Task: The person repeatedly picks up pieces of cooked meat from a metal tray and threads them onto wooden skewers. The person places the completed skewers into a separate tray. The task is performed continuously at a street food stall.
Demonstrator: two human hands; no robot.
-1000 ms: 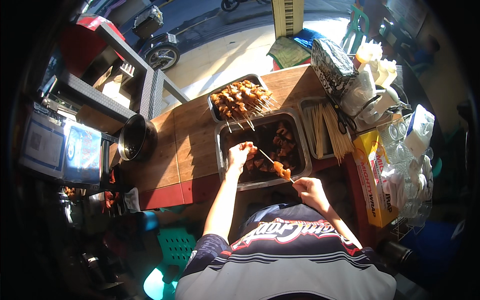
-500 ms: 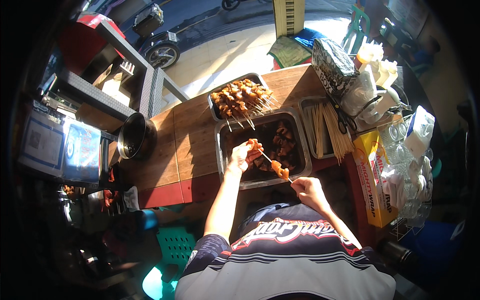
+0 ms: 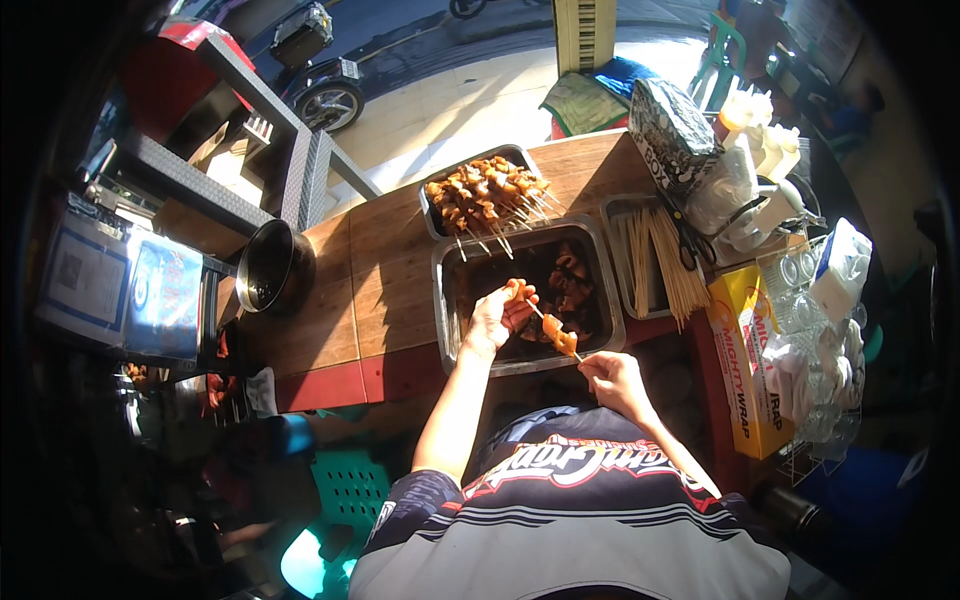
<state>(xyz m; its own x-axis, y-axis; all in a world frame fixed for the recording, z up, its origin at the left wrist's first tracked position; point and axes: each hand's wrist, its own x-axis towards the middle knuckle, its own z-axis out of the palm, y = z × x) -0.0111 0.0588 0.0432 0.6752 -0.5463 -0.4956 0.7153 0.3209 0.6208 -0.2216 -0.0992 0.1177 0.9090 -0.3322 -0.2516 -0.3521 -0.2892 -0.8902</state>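
Observation:
My right hand (image 3: 614, 382) grips the lower end of a bamboo skewer (image 3: 537, 311), which slants up and to the left. Chunks of marinated meat (image 3: 559, 335) are threaded along its middle. At the upper end, the fingers of my left hand (image 3: 497, 318) are closed on another piece of meat (image 3: 515, 289) by the tip; how far the tip goes into it is hidden. Both hands are over the near part of a deep metal tray (image 3: 441, 300) holding dark marinade and loose meat pieces (image 3: 570, 285). Just beyond it, loaded meat skewers (image 3: 485, 195) are heaped on a smaller tray.
Bare bamboo sticks (image 3: 665, 262) lie in a narrow tray on the right, with black scissors (image 3: 692, 245) beside them. A yellow wrap box (image 3: 745, 365) and a wire rack of glasses (image 3: 810, 345) stand farther right. A dark pot (image 3: 275, 268) sits at the table's left.
My left hand has shifted slightly right, closer to the threaded chunks, with the meat piece still in its fingers. The right hand keeps its grip on the skewer, nearly in place.

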